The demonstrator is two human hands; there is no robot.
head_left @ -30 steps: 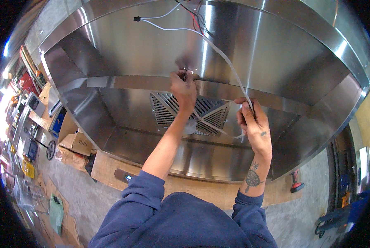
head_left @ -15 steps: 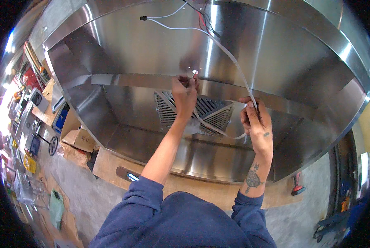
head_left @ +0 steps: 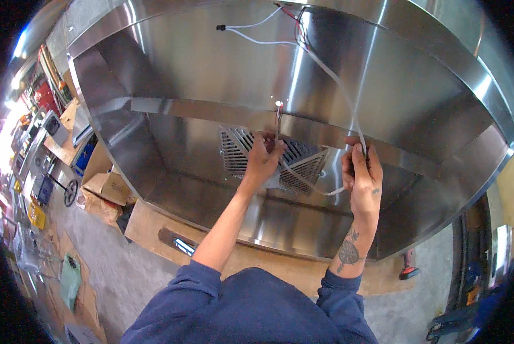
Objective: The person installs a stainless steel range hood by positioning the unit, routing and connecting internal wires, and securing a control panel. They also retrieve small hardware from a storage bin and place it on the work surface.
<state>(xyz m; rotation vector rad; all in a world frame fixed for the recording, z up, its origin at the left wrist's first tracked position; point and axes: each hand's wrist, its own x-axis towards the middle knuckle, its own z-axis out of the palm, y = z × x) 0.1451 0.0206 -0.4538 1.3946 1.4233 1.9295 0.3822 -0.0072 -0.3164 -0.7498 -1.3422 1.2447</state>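
Note:
Before me is a large stainless steel hood [head_left: 205,69] with a small round hole [head_left: 279,104] in its panel. My left hand [head_left: 263,160] is just below that hole, fingers pinched on a thin cable [head_left: 278,121] that runs up to it. To the right, my right hand [head_left: 362,171] grips a white cable [head_left: 343,86] between thumb and fingers. This cable hangs from the top of the hood, and a slack loop of it [head_left: 308,182] runs between my hands. Behind my left hand sits a slotted metal grille [head_left: 237,153], partly covered.
At the top hang red and black wires [head_left: 300,28] and a small black connector [head_left: 221,27] on white leads. Wooden board [head_left: 148,229] lies beneath the hood, with a phone-like lit device [head_left: 183,246] on it. A red tool [head_left: 408,269] and cardboard boxes [head_left: 108,188] are nearby.
My left hand has come down from the hole, and a stretch of cable now shows between them. My right hand keeps its grip, nearly still. The view has shifted slightly.

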